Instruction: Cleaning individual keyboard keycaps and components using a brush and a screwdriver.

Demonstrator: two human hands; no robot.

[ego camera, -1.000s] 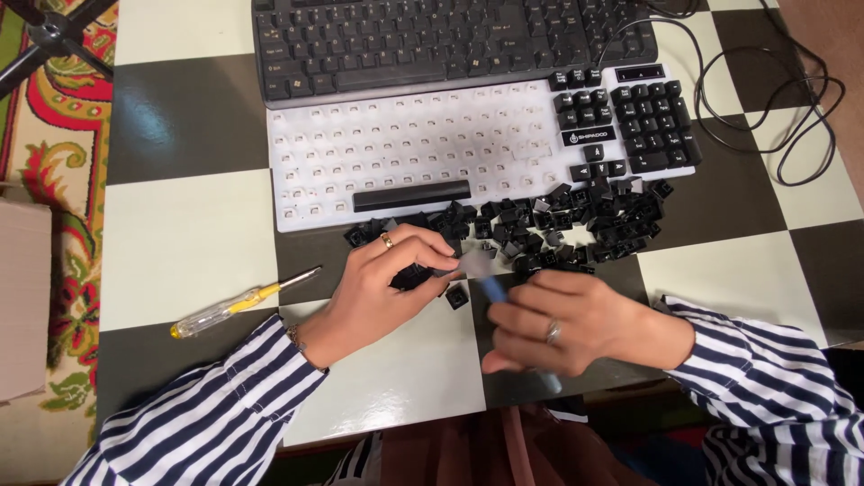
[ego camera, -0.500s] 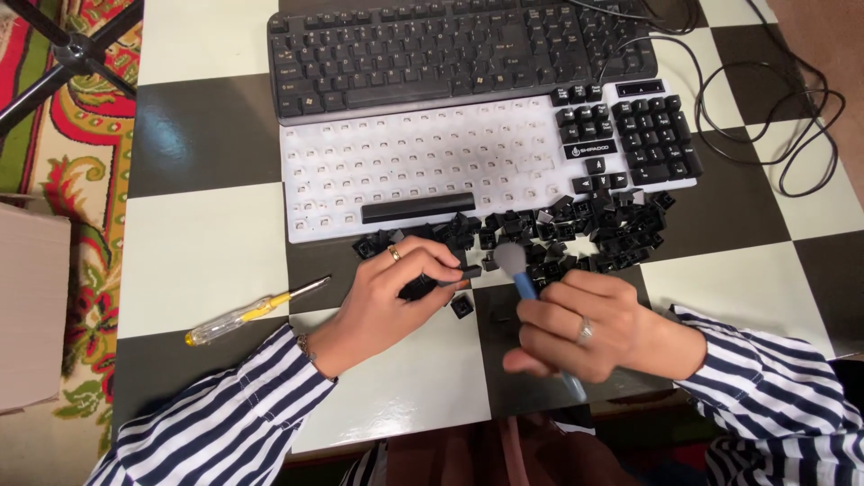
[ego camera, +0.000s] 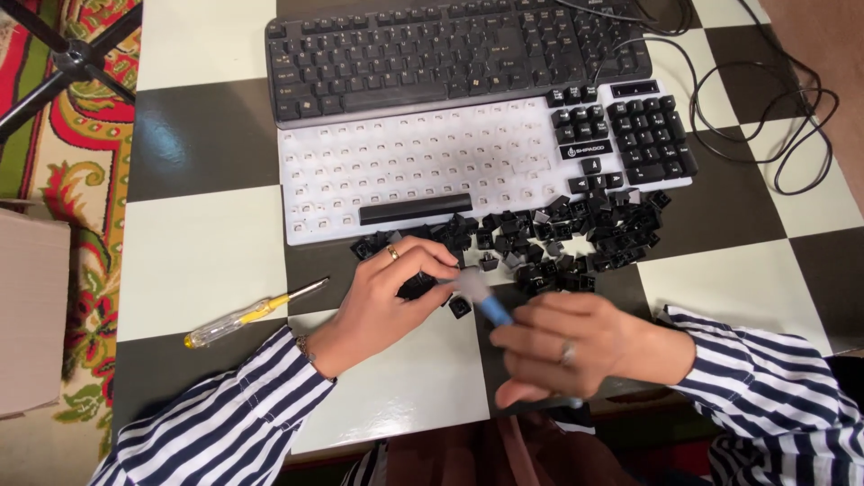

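A checkered black-and-cream bench (ego camera: 198, 243) is seen from above, with two hands in striped blue-and-white sleeves at work near its front edge. A small black plastic keycap (ego camera: 423, 286) is pinched between the fingertips of the left hand (ego camera: 387, 292), which is closed around it just below a white keyboard base stripped of most of its keys (ego camera: 405, 171). A small brush with a blue handle and pale bristles (ego camera: 481, 297) is gripped by the right hand (ego camera: 562, 346), closed on the handle, and its bristle tip is held against or just beside the pinched keycap; the blur there leaves contact uncertain. A loose pile of removed black keycaps (ego camera: 576, 234) is spread along the base's lower edge, and one stray black keycap (ego camera: 460, 307) lies apart between the hands. A complete black keyboard (ego camera: 450, 49) is placed behind the white base, with black cables (ego camera: 765, 99) coiled at the right. A yellow-handled screwdriver (ego camera: 247, 313) rests well to the left. As a judgement, the keycap could be flicked from the light pinch by a firm brush stroke, and nearby loose caps could be swept off the bench edge by a sleeve.
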